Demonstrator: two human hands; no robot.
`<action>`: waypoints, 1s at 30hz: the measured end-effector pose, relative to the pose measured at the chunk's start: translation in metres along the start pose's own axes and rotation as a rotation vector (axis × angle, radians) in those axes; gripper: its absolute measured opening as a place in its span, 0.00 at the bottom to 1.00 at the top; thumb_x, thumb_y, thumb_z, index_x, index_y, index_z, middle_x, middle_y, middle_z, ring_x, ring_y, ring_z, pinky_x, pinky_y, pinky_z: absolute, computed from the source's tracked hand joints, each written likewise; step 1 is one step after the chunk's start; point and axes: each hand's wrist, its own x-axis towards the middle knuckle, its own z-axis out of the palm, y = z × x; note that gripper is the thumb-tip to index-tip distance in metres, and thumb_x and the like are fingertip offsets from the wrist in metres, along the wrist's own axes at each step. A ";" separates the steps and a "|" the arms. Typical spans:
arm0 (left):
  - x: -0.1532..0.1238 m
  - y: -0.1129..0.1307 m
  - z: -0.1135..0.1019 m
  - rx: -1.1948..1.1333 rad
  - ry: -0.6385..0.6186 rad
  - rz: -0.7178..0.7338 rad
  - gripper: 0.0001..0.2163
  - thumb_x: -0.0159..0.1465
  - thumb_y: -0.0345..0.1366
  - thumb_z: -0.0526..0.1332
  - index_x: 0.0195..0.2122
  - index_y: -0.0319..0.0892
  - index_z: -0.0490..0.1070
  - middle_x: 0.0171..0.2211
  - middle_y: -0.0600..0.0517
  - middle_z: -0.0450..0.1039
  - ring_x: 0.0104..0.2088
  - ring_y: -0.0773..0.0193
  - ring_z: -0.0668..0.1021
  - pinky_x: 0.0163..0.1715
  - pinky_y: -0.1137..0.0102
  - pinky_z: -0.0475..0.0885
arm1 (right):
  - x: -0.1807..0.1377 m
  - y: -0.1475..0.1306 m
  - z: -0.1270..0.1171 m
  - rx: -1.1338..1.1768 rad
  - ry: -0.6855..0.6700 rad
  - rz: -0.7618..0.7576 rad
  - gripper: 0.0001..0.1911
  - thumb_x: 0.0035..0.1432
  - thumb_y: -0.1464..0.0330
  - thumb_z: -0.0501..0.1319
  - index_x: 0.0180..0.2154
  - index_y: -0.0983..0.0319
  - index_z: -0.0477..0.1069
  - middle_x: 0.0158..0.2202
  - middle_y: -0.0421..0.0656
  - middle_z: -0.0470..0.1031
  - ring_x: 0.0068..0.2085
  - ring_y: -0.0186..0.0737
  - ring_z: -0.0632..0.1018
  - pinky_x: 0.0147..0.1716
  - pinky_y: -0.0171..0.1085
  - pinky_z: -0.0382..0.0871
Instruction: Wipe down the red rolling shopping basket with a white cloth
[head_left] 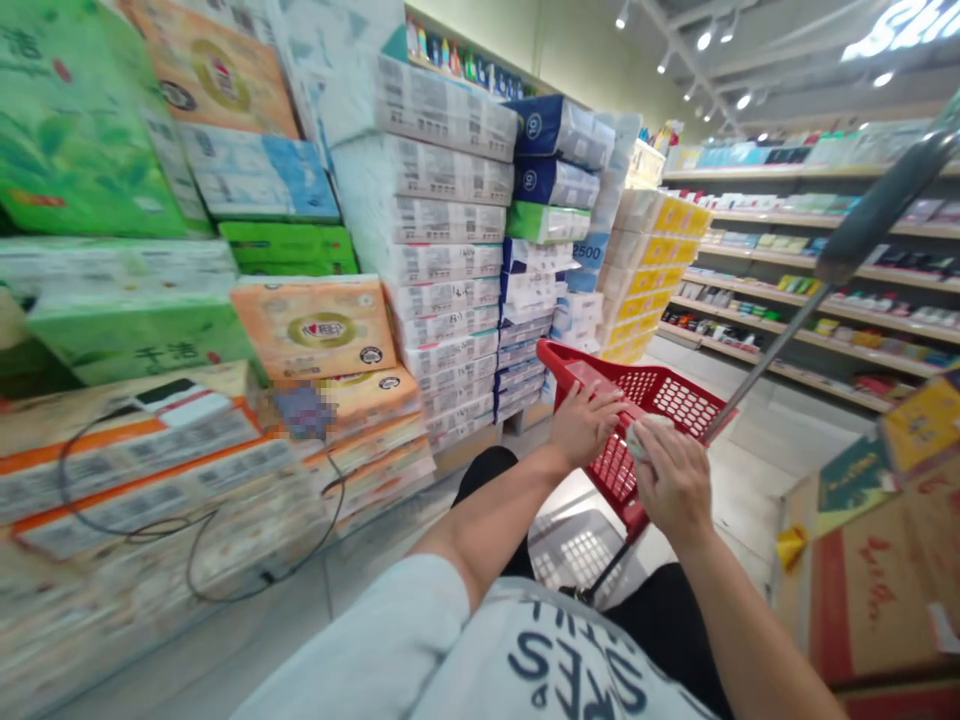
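In front of my knees stands a red plastic shopping basket (559, 358) with perforated walls. My left hand (589, 425) lies on its near rim, fingers stretched out over the red plastic. Close beside it, my right hand (675, 475) is closed on a crumpled pale cloth (643, 438), pressed against the same rim. From the basket a metal pull rod with a dark grey grip (874, 215) slants up to the right. Neither hand touches the rod.
Packs of tissue paper (322, 330) are stacked along the left, with a dark cable (202, 520) over the lower ones. Tall white stacks (450, 210) stand behind. Cardboard boxes (870, 600) are at right; stocked shelves (795, 225) line the back.
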 end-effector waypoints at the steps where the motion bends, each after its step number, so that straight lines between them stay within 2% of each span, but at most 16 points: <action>1: -0.001 -0.001 -0.001 0.001 0.006 -0.003 0.20 0.71 0.41 0.42 0.54 0.49 0.70 0.57 0.54 0.69 0.63 0.56 0.61 0.63 0.51 0.54 | -0.008 0.007 -0.002 0.022 0.021 0.008 0.22 0.56 0.72 0.56 0.53 0.60 0.69 0.54 0.48 0.72 0.54 0.50 0.71 0.56 0.50 0.60; 4: -0.001 0.000 0.000 -0.013 0.038 -0.030 0.20 0.71 0.40 0.43 0.52 0.47 0.72 0.56 0.54 0.70 0.63 0.55 0.62 0.64 0.50 0.52 | -0.023 0.028 -0.010 0.094 0.118 0.156 0.20 0.57 0.72 0.53 0.50 0.63 0.71 0.50 0.51 0.73 0.52 0.49 0.73 0.53 0.50 0.65; 6: 0.000 0.003 0.002 -0.029 0.055 -0.049 0.20 0.71 0.40 0.42 0.51 0.46 0.72 0.56 0.54 0.70 0.63 0.54 0.62 0.64 0.49 0.51 | -0.022 0.037 -0.015 0.116 0.133 0.270 0.18 0.56 0.72 0.51 0.46 0.63 0.73 0.46 0.50 0.76 0.49 0.48 0.74 0.50 0.48 0.67; 9: 0.001 0.006 0.005 -0.043 0.048 -0.040 0.20 0.71 0.41 0.42 0.52 0.46 0.71 0.56 0.54 0.69 0.63 0.54 0.60 0.64 0.49 0.50 | -0.005 0.038 -0.017 0.175 0.061 0.277 0.17 0.55 0.72 0.50 0.40 0.62 0.75 0.42 0.47 0.77 0.46 0.46 0.75 0.49 0.46 0.68; 12: 0.004 0.005 0.005 -0.044 0.020 -0.012 0.20 0.71 0.41 0.43 0.53 0.46 0.70 0.57 0.54 0.68 0.64 0.53 0.60 0.64 0.49 0.51 | 0.013 0.032 -0.015 0.230 0.000 0.234 0.18 0.54 0.73 0.50 0.41 0.62 0.76 0.42 0.46 0.78 0.46 0.43 0.76 0.49 0.43 0.67; 17: 0.009 -0.009 0.004 -0.079 0.005 -0.017 0.21 0.71 0.40 0.41 0.52 0.47 0.71 0.56 0.54 0.70 0.63 0.55 0.62 0.64 0.48 0.50 | 0.019 0.022 -0.011 0.117 -0.054 0.372 0.19 0.55 0.73 0.49 0.43 0.62 0.75 0.43 0.46 0.78 0.46 0.44 0.75 0.51 0.45 0.64; 18: 0.010 -0.012 0.005 -0.093 0.020 -0.028 0.21 0.71 0.40 0.40 0.51 0.46 0.72 0.55 0.54 0.70 0.63 0.56 0.62 0.64 0.48 0.50 | 0.017 0.019 -0.010 0.105 -0.042 0.363 0.19 0.56 0.73 0.49 0.45 0.63 0.74 0.45 0.47 0.77 0.48 0.45 0.74 0.52 0.46 0.63; 22: 0.011 -0.019 0.009 -0.152 0.105 -0.059 0.23 0.72 0.39 0.38 0.48 0.45 0.73 0.53 0.53 0.72 0.63 0.59 0.61 0.64 0.49 0.50 | 0.003 0.003 -0.004 0.149 -0.023 0.149 0.25 0.58 0.72 0.49 0.57 0.62 0.66 0.56 0.48 0.69 0.59 0.46 0.66 0.58 0.48 0.58; 27: 0.006 -0.019 0.012 -0.153 0.136 -0.058 0.23 0.72 0.39 0.38 0.48 0.47 0.73 0.53 0.53 0.73 0.62 0.60 0.61 0.64 0.49 0.49 | -0.014 -0.005 0.002 0.084 0.162 0.176 0.29 0.62 0.73 0.48 0.65 0.61 0.53 0.59 0.51 0.65 0.61 0.49 0.63 0.57 0.54 0.60; 30: 0.004 -0.018 0.014 -0.139 0.168 -0.062 0.23 0.72 0.39 0.37 0.47 0.46 0.73 0.52 0.53 0.73 0.62 0.59 0.61 0.64 0.49 0.49 | -0.017 -0.005 0.003 0.127 0.148 0.093 0.30 0.63 0.74 0.50 0.65 0.58 0.51 0.59 0.49 0.65 0.61 0.48 0.64 0.57 0.53 0.62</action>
